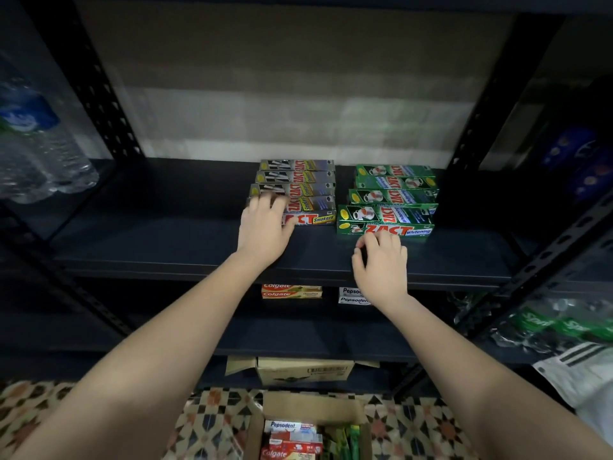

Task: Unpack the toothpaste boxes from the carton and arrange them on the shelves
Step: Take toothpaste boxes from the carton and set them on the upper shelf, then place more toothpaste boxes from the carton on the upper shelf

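On the dark shelf (166, 240) lie two rows of toothpaste boxes: grey Zact Smokers boxes (300, 189) on the left and green Zact Whitening boxes (393, 197) on the right. My left hand (265, 227) rests with spread fingers on the left end of the front grey boxes. Just in front of the nearest green box (384, 230) sits my right hand (381, 257), fingers curled and fingertips touching the box's front face. Below on the floor stands the open carton (361, 413) with Pepsodent and Colgate boxes (292, 439) inside.
Colgate boxes (292, 291) and Pepsodent boxes (351, 296) sit on the shelf below. Another cardboard box (305, 371) stands on the lowest shelf. Water bottles (39, 154) fill the left bay, green-labelled bottles (547, 323) the right. Black perforated uprights (99, 84) frame the shelf.
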